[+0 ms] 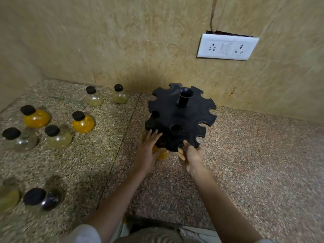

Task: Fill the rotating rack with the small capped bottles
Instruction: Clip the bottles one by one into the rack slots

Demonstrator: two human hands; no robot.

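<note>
A black rotating rack (182,116) with notched tiers and a central tube stands on the granite counter near the wall. Its top tier holds no bottles. My left hand (148,151) lies with straight fingers against an orange bottle (160,154) sitting at the rack's lower tier. My right hand (192,154) pinches the front edge of the top tier, thumb on top. Several small round bottles with black caps stand loose to the left, among them an orange one (82,122), another orange one (35,117) and a pale one (58,137).
The tiled wall rises right behind the rack, with a white socket plate (227,47) above it. Two pale bottles (94,97) stand by the wall. A dark bottle (43,199) and a yellowish one (8,197) sit near the counter's front left.
</note>
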